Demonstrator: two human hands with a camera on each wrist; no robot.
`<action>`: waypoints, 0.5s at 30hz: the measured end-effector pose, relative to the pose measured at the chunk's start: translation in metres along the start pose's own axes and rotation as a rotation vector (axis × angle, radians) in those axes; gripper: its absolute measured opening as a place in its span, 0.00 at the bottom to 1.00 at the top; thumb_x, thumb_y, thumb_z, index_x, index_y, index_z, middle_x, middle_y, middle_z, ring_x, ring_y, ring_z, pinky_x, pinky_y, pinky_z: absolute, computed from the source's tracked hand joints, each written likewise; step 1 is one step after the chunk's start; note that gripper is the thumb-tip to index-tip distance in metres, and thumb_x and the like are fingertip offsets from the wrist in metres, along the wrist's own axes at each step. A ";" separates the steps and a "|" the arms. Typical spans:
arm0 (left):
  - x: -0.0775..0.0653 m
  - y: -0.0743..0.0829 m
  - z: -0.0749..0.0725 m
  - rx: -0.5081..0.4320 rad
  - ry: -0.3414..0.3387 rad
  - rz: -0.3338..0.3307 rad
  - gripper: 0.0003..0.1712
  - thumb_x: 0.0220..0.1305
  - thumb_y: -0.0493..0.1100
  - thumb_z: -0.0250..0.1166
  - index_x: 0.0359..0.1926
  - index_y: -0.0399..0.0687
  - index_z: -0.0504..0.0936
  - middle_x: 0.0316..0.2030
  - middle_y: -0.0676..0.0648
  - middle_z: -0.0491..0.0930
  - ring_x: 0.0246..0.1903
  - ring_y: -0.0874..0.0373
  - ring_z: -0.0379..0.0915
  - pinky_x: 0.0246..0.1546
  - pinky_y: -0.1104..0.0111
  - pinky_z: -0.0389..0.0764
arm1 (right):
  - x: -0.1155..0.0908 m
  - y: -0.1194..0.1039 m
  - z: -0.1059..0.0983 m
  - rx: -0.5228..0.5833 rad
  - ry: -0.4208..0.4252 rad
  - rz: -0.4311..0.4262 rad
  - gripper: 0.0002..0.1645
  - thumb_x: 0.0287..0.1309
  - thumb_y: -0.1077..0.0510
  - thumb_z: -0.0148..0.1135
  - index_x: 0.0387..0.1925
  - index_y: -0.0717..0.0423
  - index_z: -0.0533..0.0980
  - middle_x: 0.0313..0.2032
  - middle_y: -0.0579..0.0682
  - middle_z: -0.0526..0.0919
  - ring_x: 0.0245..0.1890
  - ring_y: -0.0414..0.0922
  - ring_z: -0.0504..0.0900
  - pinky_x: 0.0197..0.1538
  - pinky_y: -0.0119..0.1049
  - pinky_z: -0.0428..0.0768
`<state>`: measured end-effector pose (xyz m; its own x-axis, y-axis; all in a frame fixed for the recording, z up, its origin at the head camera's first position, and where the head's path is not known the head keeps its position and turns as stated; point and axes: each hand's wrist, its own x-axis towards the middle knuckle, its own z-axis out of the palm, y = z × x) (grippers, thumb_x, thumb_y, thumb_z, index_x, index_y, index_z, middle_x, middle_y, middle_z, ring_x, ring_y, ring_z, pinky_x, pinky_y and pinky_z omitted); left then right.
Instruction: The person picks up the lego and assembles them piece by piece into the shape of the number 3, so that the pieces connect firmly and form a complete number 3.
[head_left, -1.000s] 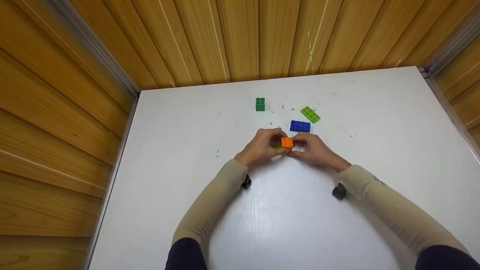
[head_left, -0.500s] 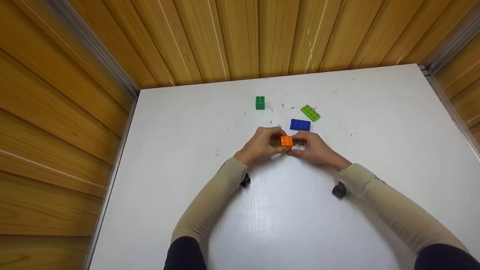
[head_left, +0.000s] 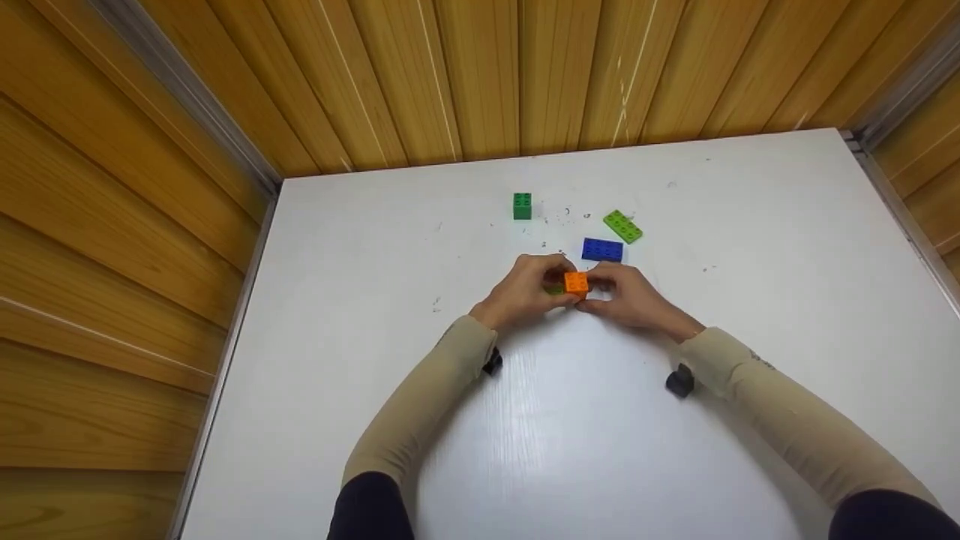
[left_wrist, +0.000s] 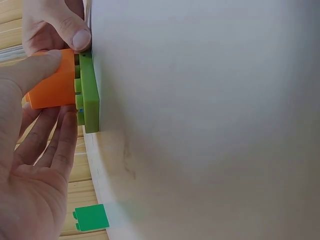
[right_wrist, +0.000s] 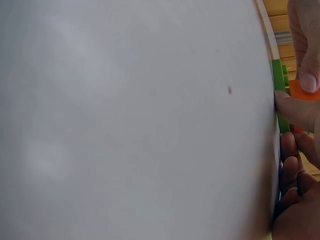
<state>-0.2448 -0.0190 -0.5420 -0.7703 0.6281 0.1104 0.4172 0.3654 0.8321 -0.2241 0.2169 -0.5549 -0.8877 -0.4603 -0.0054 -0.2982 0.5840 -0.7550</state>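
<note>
Two hands (head_left: 525, 291) (head_left: 631, 300), one orange brick (head_left: 576, 283)

Place: a small, booth-like work bay is shown; whether it is set up in a lab, a workshop or a home cannot be told.
Walls (head_left: 480, 75): the bay is closed in on the far, left and right sides, and is finished there in yellow-brown wood grain, grooved like planks.
Rails (head_left: 192, 90): both far corners are lined in grey, metal-looking lengths.
Table (head_left: 337, 337): the space between is filled by one plain white top, scuffed in places and brightened by a pale sheen.
</note>
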 end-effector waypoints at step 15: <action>-0.001 0.000 -0.001 0.027 -0.006 -0.001 0.18 0.66 0.45 0.78 0.53 0.47 0.86 0.48 0.52 0.88 0.45 0.64 0.83 0.55 0.76 0.83 | 0.000 0.000 -0.002 0.012 -0.013 0.013 0.23 0.62 0.55 0.79 0.58 0.55 0.86 0.49 0.52 0.86 0.49 0.50 0.79 0.59 0.47 0.77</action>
<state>-0.2443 -0.0203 -0.5415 -0.7675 0.6322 0.1064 0.4297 0.3842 0.8171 -0.2251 0.2178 -0.5535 -0.8868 -0.4616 -0.0242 -0.2821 0.5820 -0.7627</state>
